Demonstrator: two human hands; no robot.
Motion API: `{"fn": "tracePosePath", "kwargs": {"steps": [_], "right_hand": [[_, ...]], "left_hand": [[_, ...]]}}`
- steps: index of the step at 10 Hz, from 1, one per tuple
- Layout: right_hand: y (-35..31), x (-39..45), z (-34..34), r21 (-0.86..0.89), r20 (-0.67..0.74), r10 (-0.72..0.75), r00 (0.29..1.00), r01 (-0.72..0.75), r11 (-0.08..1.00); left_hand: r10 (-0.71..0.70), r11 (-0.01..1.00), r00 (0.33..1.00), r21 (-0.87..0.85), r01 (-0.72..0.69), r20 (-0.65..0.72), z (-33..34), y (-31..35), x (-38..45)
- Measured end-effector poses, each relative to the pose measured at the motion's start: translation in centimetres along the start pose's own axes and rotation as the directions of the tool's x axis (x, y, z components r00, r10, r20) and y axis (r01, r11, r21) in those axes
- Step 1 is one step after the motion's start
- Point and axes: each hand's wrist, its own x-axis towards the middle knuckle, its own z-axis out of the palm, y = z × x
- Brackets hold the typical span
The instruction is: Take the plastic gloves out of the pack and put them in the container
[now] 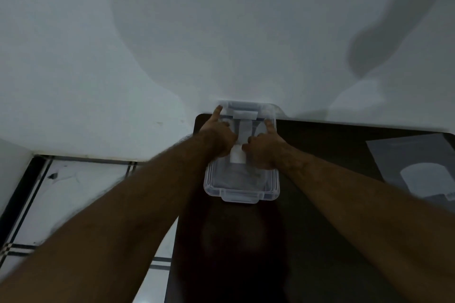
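A clear plastic container (242, 193) stands on the dark table (320, 241), its far end against the white wall. My left hand (218, 136) and my right hand (267, 149) both lie on top of it. Each index finger stretches toward a far corner, and the other fingers are curled. A white strip (238, 156) shows between the two hands; whether it is a glove or part of the container is unclear. Pale translucent material shows through the near half of the container. The grey pack (418, 167), printed with a white arch, lies flat at the table's right edge.
The white wall (172, 44) rises right behind the table and carries large shadows. To the left, below the table edge, is a white tiled floor with dark lines (73, 192).
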Motion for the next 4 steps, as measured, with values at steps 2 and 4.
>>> {"fn": "tracePosePath", "kwargs": {"steps": [2, 4], "right_hand": [[0.2, -2.9, -0.7, 0.027, -0.137, 0.009, 0.991, -0.006, 1.000], [1.5, -7.6, 0.0, 0.138, -0.298, 0.161, 0.941, -0.125, 0.982]], "left_hand": [[-0.035, 0.998, 0.985, -0.065, 0.024, -0.170, -0.9, 1.0, -1.9], [-0.276, 0.943, 0.910, -0.270, 0.194, -0.309, -1.7, 4.6, -6.9]]}}
